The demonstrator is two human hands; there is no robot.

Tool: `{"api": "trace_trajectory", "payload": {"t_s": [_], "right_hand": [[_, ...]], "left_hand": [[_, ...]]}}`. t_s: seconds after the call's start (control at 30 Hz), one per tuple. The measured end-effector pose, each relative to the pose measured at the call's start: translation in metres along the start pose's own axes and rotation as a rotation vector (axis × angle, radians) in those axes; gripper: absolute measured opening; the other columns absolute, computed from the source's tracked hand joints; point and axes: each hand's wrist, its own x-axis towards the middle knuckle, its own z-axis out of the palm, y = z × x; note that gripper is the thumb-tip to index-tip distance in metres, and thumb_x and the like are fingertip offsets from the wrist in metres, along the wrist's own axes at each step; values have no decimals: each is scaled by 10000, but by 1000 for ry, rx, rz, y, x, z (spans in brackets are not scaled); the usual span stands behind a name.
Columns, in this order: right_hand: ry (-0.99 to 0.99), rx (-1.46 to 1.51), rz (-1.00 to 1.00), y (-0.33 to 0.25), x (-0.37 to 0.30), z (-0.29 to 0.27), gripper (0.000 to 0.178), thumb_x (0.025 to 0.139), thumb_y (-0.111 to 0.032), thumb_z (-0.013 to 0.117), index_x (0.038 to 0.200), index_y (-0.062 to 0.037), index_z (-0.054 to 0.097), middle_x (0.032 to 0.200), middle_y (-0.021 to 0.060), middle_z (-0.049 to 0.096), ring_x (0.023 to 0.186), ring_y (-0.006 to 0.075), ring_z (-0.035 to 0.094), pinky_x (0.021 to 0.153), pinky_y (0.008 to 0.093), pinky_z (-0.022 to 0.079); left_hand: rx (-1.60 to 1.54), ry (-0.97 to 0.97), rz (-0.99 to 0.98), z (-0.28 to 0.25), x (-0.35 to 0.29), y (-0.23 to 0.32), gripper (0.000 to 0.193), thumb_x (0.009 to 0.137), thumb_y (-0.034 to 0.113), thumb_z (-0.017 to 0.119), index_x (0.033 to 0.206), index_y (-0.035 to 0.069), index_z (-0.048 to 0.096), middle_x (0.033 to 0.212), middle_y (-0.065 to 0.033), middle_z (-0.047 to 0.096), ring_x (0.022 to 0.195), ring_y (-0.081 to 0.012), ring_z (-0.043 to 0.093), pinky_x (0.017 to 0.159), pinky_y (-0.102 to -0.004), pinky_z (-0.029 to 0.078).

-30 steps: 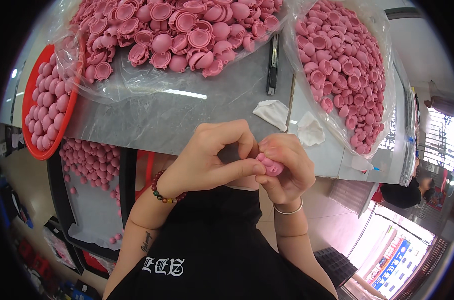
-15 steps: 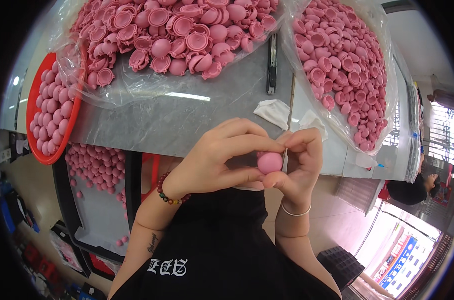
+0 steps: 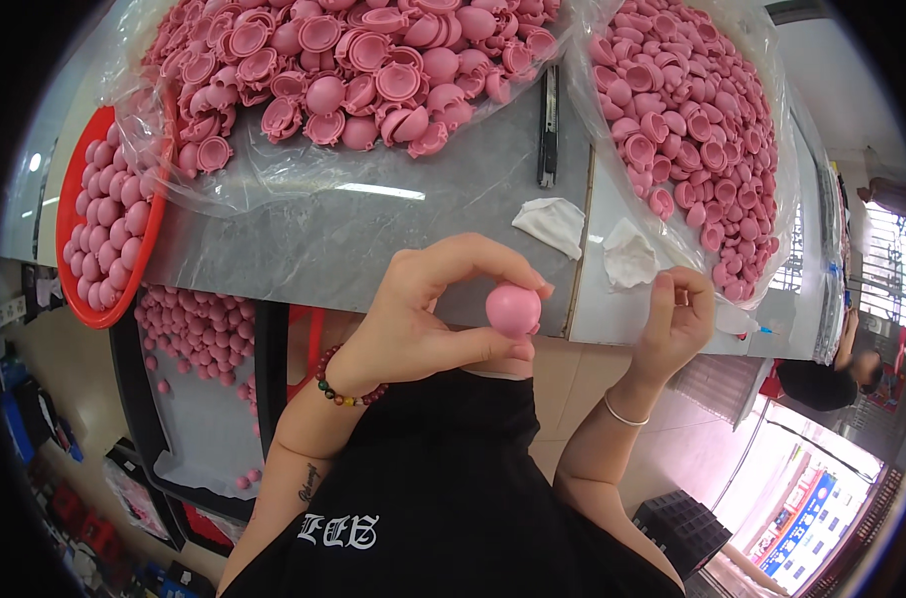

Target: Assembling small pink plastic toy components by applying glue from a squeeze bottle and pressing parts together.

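1-handed pinch on ball (image 3: 514, 310), between thumb and fingertips of left hand (image 3: 421, 314), spread only to ball width, near table (image 3: 303, 239) edge. With right hand (image 3: 677, 325), raised well apart, fingers curled; cannot tell whether around anything. Beyond, 2 cloths (image 3: 551, 225) and 2 shell heaps (image 3: 388, 50). At left, balls (image 3: 114, 214) in basket (image 3: 155, 227) and tray (image 3: 271, 369).

Shows a pink ball (image 3: 513, 309), smooth, plain and round on the side in view, with a small bump low on the edge toward the right hand (image 3: 678, 324). Is pinched from above and below by the left hand (image 3: 418, 319), clear of its palm. Lies well apart from the right hand.
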Motion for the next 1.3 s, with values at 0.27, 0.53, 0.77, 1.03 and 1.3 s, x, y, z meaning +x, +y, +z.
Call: {"api": "trace_trajectory", "payload": {"t_s": [0.27, 0.53, 0.77, 1.03, 1.3], "right_hand": [[99, -4, -40, 13, -7, -14, 51, 821, -5, 557, 859, 5, 524, 852, 36, 519, 711, 73, 418, 662, 198, 353], [-152, -383, -363, -14, 6, 0, 496, 646, -158, 707, 1097, -5, 570, 1132, 172, 567, 1014, 319, 530, 833, 369, 418], [890, -241, -170, 43, -12, -78, 372, 864, -219, 563, 1107, 53, 494, 1017, 147, 524, 932, 231, 519, 804, 315, 439], [602, -515, 179, 87, -6, -102, 473, 831, -190, 650, 1198, 32, 451, 1067, 103, 527, 941, 185, 526, 787, 292, 440], [511, -415, 217, 91, 9, -105, 314, 857, -268, 626, 897, 44, 626, 783, 33, 612, 705, 100, 527, 637, 250, 428]], "left_hand": [[56, 37, 83, -4, 3, -7, 473, 537, 93, 858, 936, 38, 609, 957, -89, 610, 920, -193, 559, 916, -357, 410], [209, 59, 88, -7, -2, 7, 415, 561, 127, 843, 907, 26, 637, 933, -92, 633, 897, -204, 570, 890, -366, 423], [851, 719, 116, -86, -48, 78, 352, 709, 156, 758, 980, -8, 604, 956, -57, 607, 889, -143, 560, 785, -291, 453], [1634, 783, -238, -197, -85, 95, 373, 910, 266, 487, 1170, 3, 538, 1189, -146, 547, 1179, -275, 451, 991, -330, 324], [1808, 725, -365, -196, -80, 101, 453, 922, 243, 454, 1315, 20, 416, 1321, -118, 468, 1249, -254, 398, 1052, -340, 244]]}}
